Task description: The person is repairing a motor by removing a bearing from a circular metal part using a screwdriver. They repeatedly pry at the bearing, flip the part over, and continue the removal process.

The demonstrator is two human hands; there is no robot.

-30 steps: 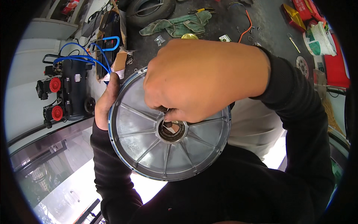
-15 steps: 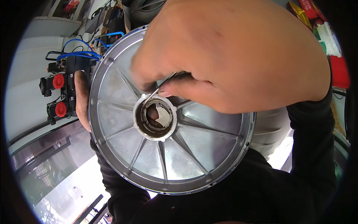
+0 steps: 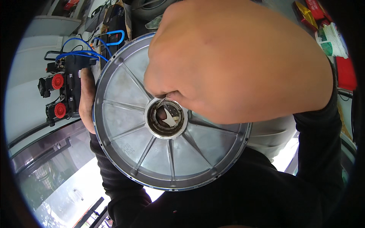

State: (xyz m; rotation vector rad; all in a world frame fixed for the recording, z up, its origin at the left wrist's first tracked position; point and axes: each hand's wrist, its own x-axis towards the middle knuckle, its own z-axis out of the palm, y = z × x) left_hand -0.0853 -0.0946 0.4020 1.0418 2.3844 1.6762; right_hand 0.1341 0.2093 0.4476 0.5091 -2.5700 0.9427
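A round grey metal cover (image 3: pixel 125 85) with raised ribs and a central hub is held up in front of me. My left hand (image 3: pixel 88 99) grips its left rim, thumb along the edge; the other fingers are hidden behind it. Over the far right part of the cover, my right hand (image 3: pixel 235 64) is closed round a thin metal pick (image 3: pixel 162 102). Only a short end of the pick shows, at the far edge of the hub ring (image 3: pixel 184 125). Dark grime coats the ring's inner wall. Through the bore I see something skin-coloured and a white patch.
A black air compressor (image 3: pixel 72 85) with red round fan covers stands at the left, blue hoses (image 3: pixel 80 53) beside it. A tyre (image 3: pixel 152 9) lies at the far side. At the far right are a white and green tub (image 3: pixel 330 40) and red packages (image 3: pixel 346 74).
The cover has shifted slightly right and away from me. My right hand has closed further, and its fingers now hide most of the pick. My left hand stays on the rim.
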